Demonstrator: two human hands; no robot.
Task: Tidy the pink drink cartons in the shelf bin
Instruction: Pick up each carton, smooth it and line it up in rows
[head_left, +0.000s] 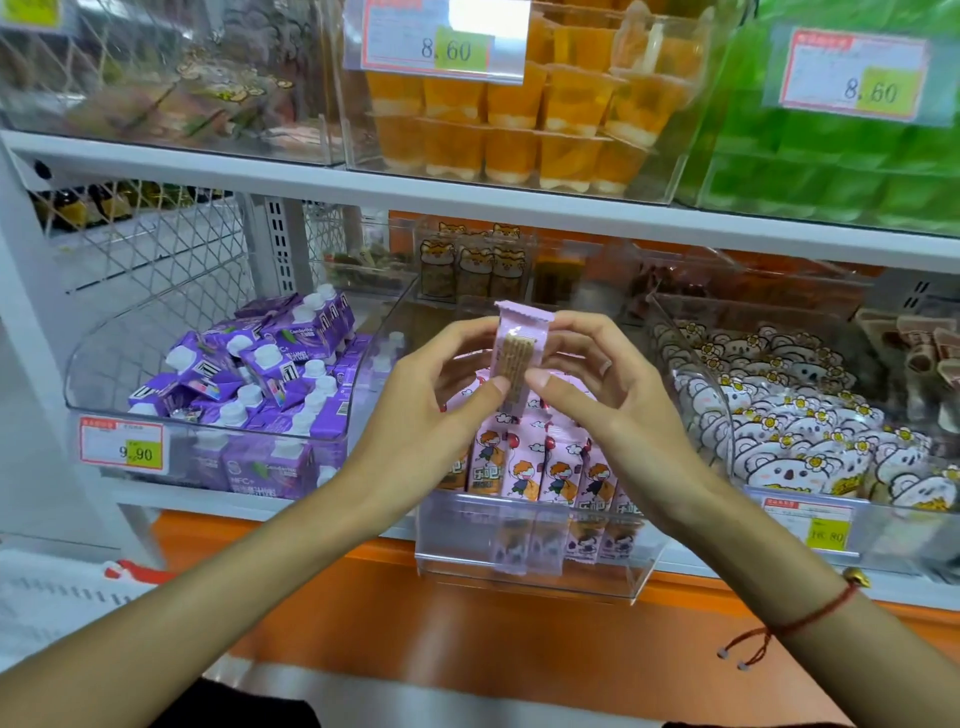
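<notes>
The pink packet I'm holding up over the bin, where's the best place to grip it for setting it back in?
Grip the pink packet by its long side edges at mid-height, as the left hand and right hand do now. It stands upright, so lower it from above into the clear bin.

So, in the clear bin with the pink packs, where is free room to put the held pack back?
Both hands, left hand and right hand, hold one pink pack above the middle bin. The front row of pink packs is crowded. Free room seems to lie behind that row, toward the bin's back, and along its left wall beside the purple cartons.
</notes>
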